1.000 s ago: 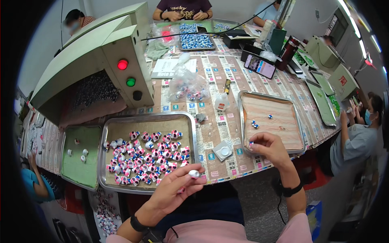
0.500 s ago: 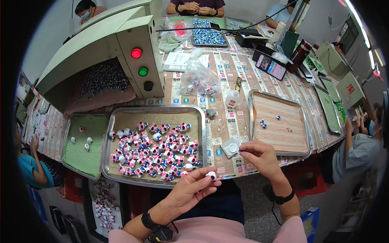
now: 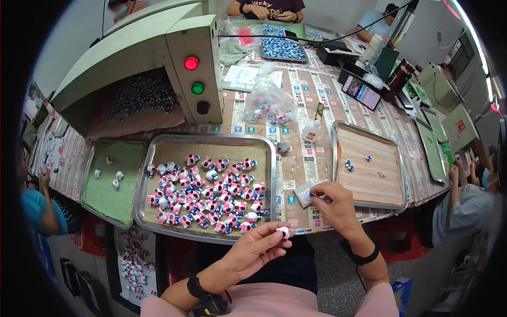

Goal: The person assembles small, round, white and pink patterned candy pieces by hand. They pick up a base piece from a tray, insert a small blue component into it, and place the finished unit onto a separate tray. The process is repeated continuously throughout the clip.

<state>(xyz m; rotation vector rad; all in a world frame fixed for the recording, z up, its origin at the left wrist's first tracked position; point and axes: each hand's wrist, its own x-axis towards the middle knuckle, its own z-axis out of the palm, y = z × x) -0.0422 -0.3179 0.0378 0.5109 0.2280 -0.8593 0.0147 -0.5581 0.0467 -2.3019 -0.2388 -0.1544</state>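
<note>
Two hands in play. L hand (image 3: 253, 249) has thumb & forefinger narrowed on a white figure head (image 3: 283, 232), dark patch facing out; its underside is hidden by the fingers, & a pinkish bit lower in the palm is too small to ID. R hand (image 3: 334, 205) pinches a small blue piece (image 3: 311, 195), mostly covered by the fingertips, so shape n/a. Just under/beside those R fingers: a small white dish (image 3: 305, 193), partly blocked; can't tell if the piece touches it. Left of the L fingers, a metal tray (image 3: 271, 174) w/ many pink-white-blue figures (image 3: 206, 195), some overlapping, so no exact count. Right of R fingers, a cloth-lined tray (image 3: 369, 185) w/ a few tiny blue-white pcs (image 3: 349, 165), detail blurred.
</note>
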